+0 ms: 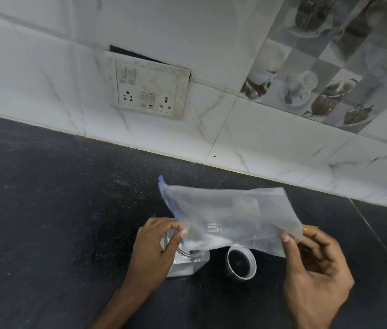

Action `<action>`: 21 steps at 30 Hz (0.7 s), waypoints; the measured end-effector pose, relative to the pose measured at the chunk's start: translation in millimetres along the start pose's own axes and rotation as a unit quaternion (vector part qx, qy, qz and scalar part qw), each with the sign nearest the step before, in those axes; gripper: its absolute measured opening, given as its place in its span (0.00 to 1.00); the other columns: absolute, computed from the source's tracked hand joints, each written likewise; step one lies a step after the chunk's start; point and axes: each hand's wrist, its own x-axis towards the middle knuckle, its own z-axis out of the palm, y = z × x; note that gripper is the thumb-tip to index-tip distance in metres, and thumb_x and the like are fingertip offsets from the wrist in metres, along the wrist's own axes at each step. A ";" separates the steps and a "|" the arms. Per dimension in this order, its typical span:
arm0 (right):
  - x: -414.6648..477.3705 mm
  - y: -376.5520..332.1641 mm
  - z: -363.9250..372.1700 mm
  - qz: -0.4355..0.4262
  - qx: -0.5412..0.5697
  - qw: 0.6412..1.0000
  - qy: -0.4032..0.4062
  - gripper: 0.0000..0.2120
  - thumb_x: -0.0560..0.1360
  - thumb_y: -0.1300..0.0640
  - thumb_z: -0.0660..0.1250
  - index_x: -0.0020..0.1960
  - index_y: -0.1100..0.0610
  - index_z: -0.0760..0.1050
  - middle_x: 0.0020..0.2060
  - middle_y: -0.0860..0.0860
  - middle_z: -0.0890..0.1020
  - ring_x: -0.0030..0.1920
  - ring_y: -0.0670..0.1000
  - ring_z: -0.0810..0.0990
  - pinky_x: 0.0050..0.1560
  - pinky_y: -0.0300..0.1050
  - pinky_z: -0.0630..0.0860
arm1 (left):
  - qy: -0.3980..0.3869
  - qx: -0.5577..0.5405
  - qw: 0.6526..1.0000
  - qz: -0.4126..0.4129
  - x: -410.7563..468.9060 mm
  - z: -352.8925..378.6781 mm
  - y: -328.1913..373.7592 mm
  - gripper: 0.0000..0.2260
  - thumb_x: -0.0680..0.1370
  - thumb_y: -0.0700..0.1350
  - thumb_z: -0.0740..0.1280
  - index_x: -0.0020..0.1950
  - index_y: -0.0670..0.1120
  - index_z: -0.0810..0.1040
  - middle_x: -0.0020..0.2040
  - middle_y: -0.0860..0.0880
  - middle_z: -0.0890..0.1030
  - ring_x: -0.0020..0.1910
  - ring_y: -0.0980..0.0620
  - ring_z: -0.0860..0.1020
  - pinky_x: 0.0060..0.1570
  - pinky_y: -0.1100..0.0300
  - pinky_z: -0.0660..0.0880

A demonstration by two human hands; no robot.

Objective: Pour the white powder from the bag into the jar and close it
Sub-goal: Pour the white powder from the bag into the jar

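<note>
While both hands hold it up, the transparent plastic zip bag with a blue seal strip slopes down toward the clear square plastic jar, its blue-strip end lowest, right at the jar's open mouth. The left hand, directly over the jar, has its grip clamped on that strip end, thumb and fingertips pinching. Up and to the right of the jar, the right hand has its grip clamped on the bag's far edge. A little white powder sits in the bag's low corner, and more lies in the jar's bottom. The round clear screw lid rests just right of the jar on the dark speckled worktop.
</note>
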 end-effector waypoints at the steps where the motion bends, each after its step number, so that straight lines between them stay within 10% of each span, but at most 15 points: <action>1: -0.4 0.2 0.5 -0.002 -0.004 1.000 0.001 0.14 0.69 0.64 0.75 0.48 0.47 0.79 0.42 0.42 0.86 0.41 0.41 0.84 0.46 0.31 0.77 | 0.000 0.001 1.000 -0.001 0.1 -0.1 0.0 0.06 0.74 0.59 0.64 0.44 0.61 0.79 0.46 0.66 0.81 0.51 0.63 0.77 0.52 0.49 0.77; 21: -1.4 -1.7 0.5 -0.004 -0.001 1.000 -0.008 0.13 0.69 0.64 0.74 0.49 0.50 0.79 0.41 0.40 0.86 0.42 0.39 0.84 0.48 0.30 0.77 | -0.003 -0.001 1.000 -0.002 0.8 -0.5 0.6 0.10 0.74 0.59 0.64 0.44 0.56 0.81 0.45 0.66 0.81 0.51 0.62 0.78 0.53 0.48 0.77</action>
